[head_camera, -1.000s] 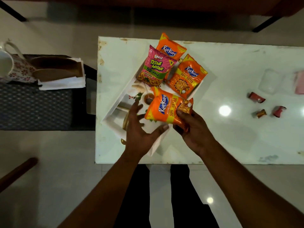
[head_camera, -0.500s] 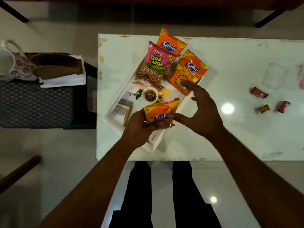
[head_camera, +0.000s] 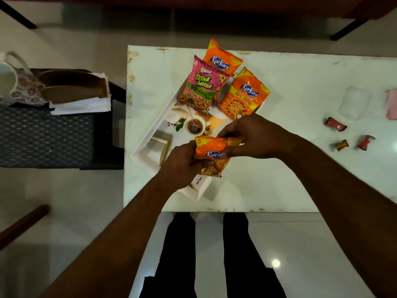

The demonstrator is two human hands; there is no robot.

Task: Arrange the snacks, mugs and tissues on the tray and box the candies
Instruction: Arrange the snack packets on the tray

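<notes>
Both hands grip one orange Kurkure packet [head_camera: 211, 147] above the near end of the tray [head_camera: 202, 191].
Left hand [head_camera: 182, 166] curls round its left end; right hand [head_camera: 253, 136] pinches its right end, thumb across the logo.

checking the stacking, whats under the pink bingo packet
The pink Bingo packet overlaps an orange Kurkure packet, whose top sticks out behind it. Its near part lies on the printed tray. Anything else beneath it is covered.
</notes>
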